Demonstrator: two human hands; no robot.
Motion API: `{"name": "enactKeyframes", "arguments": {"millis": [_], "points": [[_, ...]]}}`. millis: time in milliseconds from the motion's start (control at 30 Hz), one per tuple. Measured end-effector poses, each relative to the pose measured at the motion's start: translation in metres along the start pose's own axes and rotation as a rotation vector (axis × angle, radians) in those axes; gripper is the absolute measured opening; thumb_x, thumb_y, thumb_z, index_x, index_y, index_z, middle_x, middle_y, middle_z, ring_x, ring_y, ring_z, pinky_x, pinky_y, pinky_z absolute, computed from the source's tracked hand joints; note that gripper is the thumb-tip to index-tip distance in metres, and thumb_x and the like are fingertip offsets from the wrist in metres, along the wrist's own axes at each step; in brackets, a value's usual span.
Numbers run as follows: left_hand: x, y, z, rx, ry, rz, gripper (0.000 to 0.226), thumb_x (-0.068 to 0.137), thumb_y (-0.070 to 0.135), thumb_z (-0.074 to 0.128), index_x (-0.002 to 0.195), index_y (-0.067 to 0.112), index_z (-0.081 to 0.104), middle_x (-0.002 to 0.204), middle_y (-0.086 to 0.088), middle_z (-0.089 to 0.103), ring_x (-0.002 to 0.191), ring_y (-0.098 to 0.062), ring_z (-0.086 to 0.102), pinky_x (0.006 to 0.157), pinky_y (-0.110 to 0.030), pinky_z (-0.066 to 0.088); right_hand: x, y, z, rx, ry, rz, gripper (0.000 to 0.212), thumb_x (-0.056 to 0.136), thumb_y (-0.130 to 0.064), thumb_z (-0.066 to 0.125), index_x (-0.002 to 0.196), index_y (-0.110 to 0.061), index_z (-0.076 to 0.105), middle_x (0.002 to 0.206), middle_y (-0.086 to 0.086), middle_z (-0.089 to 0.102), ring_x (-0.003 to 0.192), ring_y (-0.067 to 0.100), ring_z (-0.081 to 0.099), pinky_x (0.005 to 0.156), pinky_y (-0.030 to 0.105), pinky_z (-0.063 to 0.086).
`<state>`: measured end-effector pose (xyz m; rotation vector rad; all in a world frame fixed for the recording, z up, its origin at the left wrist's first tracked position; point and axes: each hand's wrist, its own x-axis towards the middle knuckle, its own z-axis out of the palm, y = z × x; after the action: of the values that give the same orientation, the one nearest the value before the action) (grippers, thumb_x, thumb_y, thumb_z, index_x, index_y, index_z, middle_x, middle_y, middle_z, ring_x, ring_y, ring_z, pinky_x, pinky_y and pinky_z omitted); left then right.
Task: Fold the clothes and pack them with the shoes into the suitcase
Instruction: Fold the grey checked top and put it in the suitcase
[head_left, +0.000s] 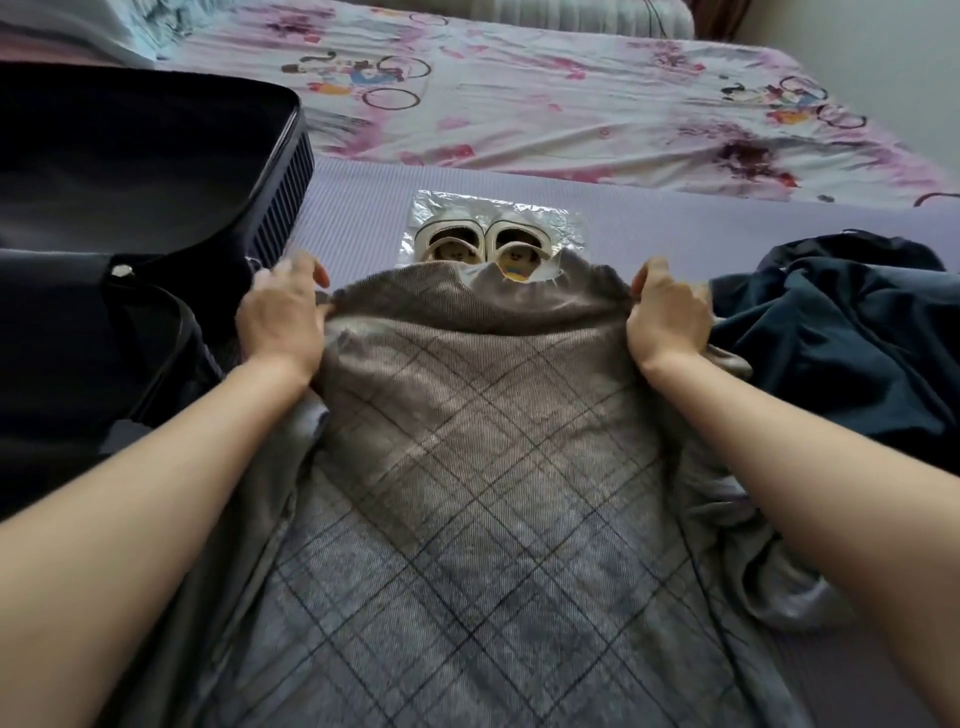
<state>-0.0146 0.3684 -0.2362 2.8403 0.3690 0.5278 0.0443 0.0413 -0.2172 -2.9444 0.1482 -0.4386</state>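
Nearest, a grey checked garment is gripped at its far edge by the left hand and the right hand, fingers curled into the cloth. Just beyond, the shoes are partly hidden by it, flanked by the open suitcase and a dark garment.

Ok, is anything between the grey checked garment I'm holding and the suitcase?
Nothing visible. The left hand and right hand grip the grey checked garment; the open suitcase lies right beside it on the left. The shoes sit beyond it.
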Motion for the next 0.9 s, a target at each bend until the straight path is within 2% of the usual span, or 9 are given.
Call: {"name": "enactKeyframes", "arguments": {"millis": [100,167,233,300,367,467,600,767,900], "points": [[-0.010,0.006,0.017,-0.087,-0.173,-0.115,0.037,0.083,0.009,0.059,0.119,0.011,0.051,0.121,-0.015,0.053,0.119,-0.035,0.039,0.097,-0.044,0.032,-0.005,-0.001,0.013,0.033,-0.124,-0.005,0.038,0.090,-0.011,0.056,0.124,-0.009,0.040,0.109,0.014,0.063,0.110,0.032,0.054,0.103,0.038,0.027],[-0.008,0.017,0.017,-0.213,-0.207,-0.122,0.044,0.087,0.022,0.058,0.129,0.013,0.048,0.129,-0.009,0.052,0.125,-0.031,0.035,0.102,-0.042,0.029,-0.003,-0.003,0.018,0.137,-0.224,0.034,0.060,0.087,-0.033,0.064,0.135,-0.011,0.034,0.115,0.011,0.062,0.120,0.030,0.050,0.110,0.040,0.020],[0.002,0.029,0.015,-0.300,-0.215,-0.098,0.049,0.091,0.039,0.054,0.134,0.016,0.046,0.134,-0.006,0.051,0.129,-0.029,0.035,0.105,-0.042,0.026,0.006,-0.005,0.023,0.265,-0.319,0.123,0.071,0.084,-0.047,0.063,0.140,-0.013,0.035,0.128,0.011,0.056,0.129,0.031,0.042,0.110,0.042,0.021],[0.013,0.039,0.012,-0.440,-0.252,-0.134,0.055,0.089,0.050,0.054,0.132,0.017,0.047,0.131,-0.003,0.055,0.127,-0.027,0.041,0.108,-0.043,0.028,0.015,-0.008,0.027,0.396,-0.419,0.181,0.066,0.086,-0.045,0.061,0.140,-0.013,0.039,0.138,0.012,0.049,0.132,0.033,0.037,0.111,0.044,0.025],[0.019,0.044,0.012,-0.521,-0.330,-0.138,0.051,0.086,0.050,0.059,0.126,0.017,0.054,0.122,-0.004,0.061,0.119,-0.025,0.051,0.107,-0.044,0.034,0.019,-0.010,0.031,0.394,-0.474,0.145,0.059,0.090,-0.039,0.059,0.140,-0.014,0.042,0.140,0.011,0.048,0.132,0.032,0.037,0.111,0.042,0.025],[0.019,0.045,0.013,-0.588,-0.361,-0.098,0.037,0.085,0.038,0.066,0.112,0.014,0.063,0.106,-0.007,0.066,0.104,-0.021,0.058,0.095,-0.033,0.043,0.017,-0.010,0.032,0.328,-0.436,0.110,0.048,0.090,-0.038,0.059,0.134,-0.021,0.050,0.133,0.009,0.055,0.131,0.030,0.034,0.105,0.035,0.023],[0.020,0.043,0.009,-0.752,-0.176,-0.074,0.015,0.087,0.028,0.065,0.095,0.015,0.064,0.086,-0.002,0.060,0.084,-0.016,0.055,0.075,-0.025,0.041,0.013,-0.011,0.023,0.311,-0.286,0.058,0.028,0.089,-0.034,0.060,0.115,-0.024,0.066,0.121,0.006,0.063,0.126,0.029,0.037,0.100,0.033,0.021],[0.038,0.030,0.002,-0.737,0.142,-0.121,0.015,0.077,0.039,0.065,0.085,0.027,0.063,0.094,-0.008,0.068,0.088,-0.023,0.065,0.080,-0.033,0.051,0.016,-0.021,0.002,0.506,0.126,0.137,0.018,0.092,-0.023,0.056,0.108,-0.020,0.064,0.113,0.001,0.065,0.120,0.024,0.039,0.092,0.029,0.020],[0.046,0.024,0.016,-0.588,0.144,-0.155,0.020,0.080,0.033,0.067,0.095,0.020,0.067,0.101,-0.009,0.067,0.099,-0.025,0.063,0.087,-0.036,0.050,0.014,-0.031,0.007,0.458,0.092,0.128,0.019,0.091,-0.020,0.054,0.106,-0.023,0.064,0.114,0.001,0.063,0.119,0.025,0.039,0.096,0.032,0.023]]}}
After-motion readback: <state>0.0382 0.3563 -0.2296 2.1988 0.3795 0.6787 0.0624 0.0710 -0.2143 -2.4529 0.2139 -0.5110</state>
